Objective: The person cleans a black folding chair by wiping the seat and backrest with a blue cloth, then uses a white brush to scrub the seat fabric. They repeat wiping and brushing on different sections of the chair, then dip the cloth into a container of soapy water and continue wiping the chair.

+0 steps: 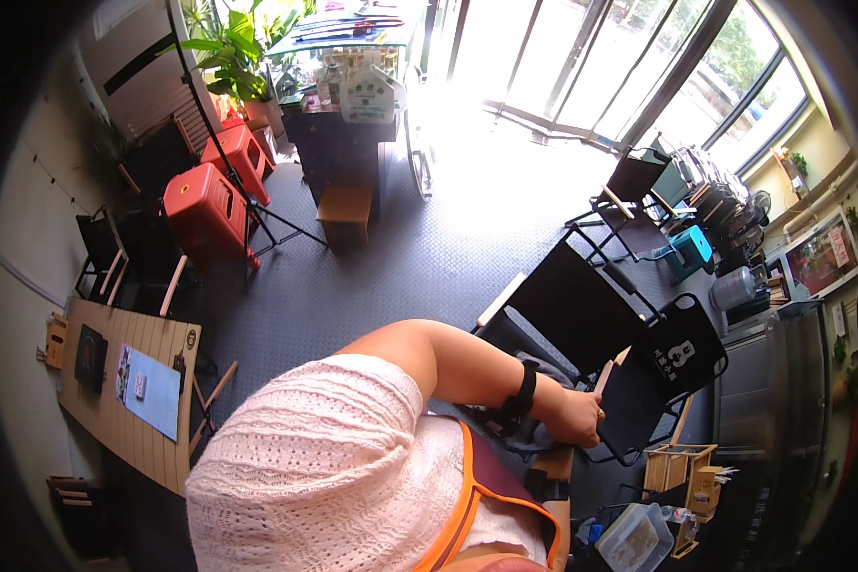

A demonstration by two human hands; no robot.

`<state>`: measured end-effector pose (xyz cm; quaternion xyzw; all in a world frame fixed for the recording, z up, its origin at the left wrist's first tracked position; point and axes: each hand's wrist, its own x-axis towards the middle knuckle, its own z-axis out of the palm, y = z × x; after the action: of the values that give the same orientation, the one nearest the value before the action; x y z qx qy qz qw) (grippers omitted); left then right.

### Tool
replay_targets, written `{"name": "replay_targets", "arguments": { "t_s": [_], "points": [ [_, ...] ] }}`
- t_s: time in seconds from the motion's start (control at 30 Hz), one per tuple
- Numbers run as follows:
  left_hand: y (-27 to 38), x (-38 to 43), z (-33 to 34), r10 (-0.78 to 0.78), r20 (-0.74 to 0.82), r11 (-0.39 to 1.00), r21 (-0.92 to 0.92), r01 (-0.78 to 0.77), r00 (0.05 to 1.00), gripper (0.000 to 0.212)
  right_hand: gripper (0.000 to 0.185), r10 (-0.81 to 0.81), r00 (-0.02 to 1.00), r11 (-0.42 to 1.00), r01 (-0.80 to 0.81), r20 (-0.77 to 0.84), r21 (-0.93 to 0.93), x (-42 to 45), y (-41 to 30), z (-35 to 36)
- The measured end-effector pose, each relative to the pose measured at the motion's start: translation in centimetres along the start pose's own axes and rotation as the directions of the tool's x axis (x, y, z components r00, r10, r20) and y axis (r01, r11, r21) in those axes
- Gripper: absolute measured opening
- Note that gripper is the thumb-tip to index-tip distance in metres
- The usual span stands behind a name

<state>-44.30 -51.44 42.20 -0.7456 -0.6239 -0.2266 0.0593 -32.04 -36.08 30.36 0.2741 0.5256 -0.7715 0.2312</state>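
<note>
My left hand (574,418), with a ring on one finger and a black band on the forearm, reaches out over a black folding chair (579,297). Its fingers curl away from the camera beside a light wooden armrest (605,377); whether they grip it cannot be told. Only a small part of my right hand (559,461) shows below the left, above another black strap, and its fingers are hidden. Grey cloth (543,368) lies partly behind my left forearm. A second black chair back (679,350) with white print stands just beyond.
A wood-slat table (161,429) stands left, near red plastic stools (204,204) and a tripod (254,207). A counter (339,150) is at the back by glass doors (543,64). Right are folding chairs (633,196), a blue stool (690,250), a water bottle (733,287) and a plastic bin (635,540).
</note>
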Motion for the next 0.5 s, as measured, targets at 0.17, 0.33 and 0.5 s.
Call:
{"name": "replay_targets", "arguments": {
  "t_s": [0.17,0.33,0.5],
  "points": [
    [-2.0,0.6,0.4,-0.137,0.187,0.958,-0.226,0.178,0.973,0.02,0.011,-0.043,0.999,0.999,0.043,-0.014,-0.011,3.1,-2.7,0.3],
    [-4.2,-0.1,0.0,0.0,-0.268,0.965,-0.254,-0.071,0.963,0.043,0.009,-0.113,0.994,0.992,0.114,0.012,-0.063,5.5,-7.4,-1.5],
    [-12.2,-8.1,-1.2,-0.587,-0.074,0.81,-0.062,0.583,0.807,0.056,0.008,-0.394,0.916,0.899,0.402,0.083,-0.173,9.7,-14.3,-3.9]
  ]
}}
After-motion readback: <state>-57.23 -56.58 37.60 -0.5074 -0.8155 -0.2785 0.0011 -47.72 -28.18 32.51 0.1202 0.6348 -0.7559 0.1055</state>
